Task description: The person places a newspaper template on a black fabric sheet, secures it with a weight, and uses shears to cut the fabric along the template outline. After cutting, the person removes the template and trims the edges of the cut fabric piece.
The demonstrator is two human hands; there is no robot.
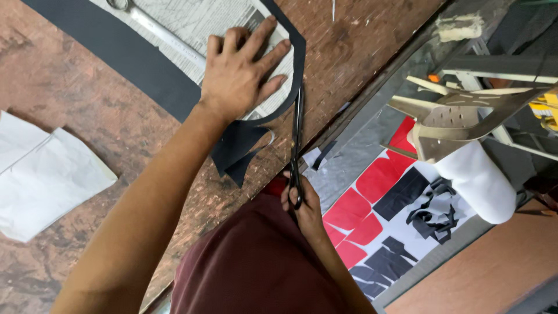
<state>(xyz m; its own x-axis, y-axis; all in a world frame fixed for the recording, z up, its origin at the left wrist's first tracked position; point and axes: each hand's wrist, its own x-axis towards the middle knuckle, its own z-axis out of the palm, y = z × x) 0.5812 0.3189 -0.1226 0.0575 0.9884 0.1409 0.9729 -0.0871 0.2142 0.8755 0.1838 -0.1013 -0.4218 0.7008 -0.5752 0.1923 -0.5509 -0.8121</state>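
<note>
My left hand lies flat, fingers spread, on a newspaper pattern that rests on black fabric on a worn brown table. My right hand grips the handles of black scissors at the table's near edge. The blades point away from me and run along the black fabric's edge just right of the pattern. A cut flap of black fabric hangs below my left wrist.
A metal wrench lies on the newspaper. White folded cloth sits at the left. On the floor at the right lie red and black fabric scraps, a white roll and a wooden frame.
</note>
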